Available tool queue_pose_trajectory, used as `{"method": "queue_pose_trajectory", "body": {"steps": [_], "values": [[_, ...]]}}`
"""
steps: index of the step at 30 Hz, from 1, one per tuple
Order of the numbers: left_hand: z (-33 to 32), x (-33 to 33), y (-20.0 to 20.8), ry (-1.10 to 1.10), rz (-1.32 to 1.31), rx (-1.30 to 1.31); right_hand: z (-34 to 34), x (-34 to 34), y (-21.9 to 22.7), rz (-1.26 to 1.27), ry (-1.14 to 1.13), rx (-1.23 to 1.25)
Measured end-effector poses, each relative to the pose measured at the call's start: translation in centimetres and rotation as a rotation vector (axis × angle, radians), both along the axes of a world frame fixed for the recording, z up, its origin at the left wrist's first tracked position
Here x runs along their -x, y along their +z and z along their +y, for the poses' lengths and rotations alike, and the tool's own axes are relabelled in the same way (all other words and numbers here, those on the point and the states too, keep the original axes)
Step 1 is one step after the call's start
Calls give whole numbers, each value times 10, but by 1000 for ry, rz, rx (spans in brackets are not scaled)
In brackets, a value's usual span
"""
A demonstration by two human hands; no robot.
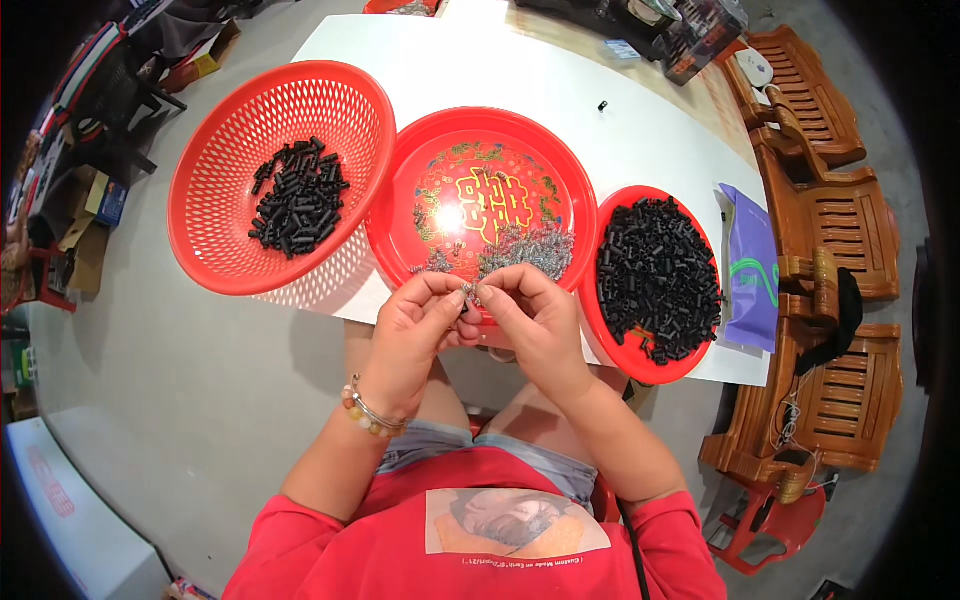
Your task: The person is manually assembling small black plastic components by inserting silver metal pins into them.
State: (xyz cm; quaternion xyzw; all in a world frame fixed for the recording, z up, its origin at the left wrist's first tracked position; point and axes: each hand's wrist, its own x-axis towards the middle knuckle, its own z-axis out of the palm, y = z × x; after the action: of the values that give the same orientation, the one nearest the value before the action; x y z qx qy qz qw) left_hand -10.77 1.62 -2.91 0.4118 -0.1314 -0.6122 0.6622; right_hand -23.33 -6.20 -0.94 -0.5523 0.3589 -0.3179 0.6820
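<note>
My two hands meet at the near edge of a round red tray (430, 135) with a gold pattern. My left hand (410, 325) is closed in a pinch, with a small black piece (464, 308) partly showing between its fingers. Thumb and forefinger of my right hand (540, 330) pinch a small silvery metal piece (473, 290) against the left fingertips. Its exact shape is too small to make out. Just beyond the hands, a pile of small silvery metal pieces (530, 252) lies in the tray, with a smaller heap (435, 262) to its left.
A red perforated basket (190, 160) at left contains black tube-shaped pieces (300, 200). On the right, a red dish (622, 355) is filled with similar black pieces (655, 270). Beside it lies a purple bag (750, 270). One black piece (603, 106) sits on the white table (650, 140).
</note>
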Motion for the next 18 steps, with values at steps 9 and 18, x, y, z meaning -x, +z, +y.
{"method": "queue_pose_trajectory", "body": {"steps": [9,18], "values": [[8,5,-1,34,-280,-47,-17,6,-5,397,128,781],[23,-25,-9,184,-123,-88,-28,-6,-7,693,129,1015]]}}
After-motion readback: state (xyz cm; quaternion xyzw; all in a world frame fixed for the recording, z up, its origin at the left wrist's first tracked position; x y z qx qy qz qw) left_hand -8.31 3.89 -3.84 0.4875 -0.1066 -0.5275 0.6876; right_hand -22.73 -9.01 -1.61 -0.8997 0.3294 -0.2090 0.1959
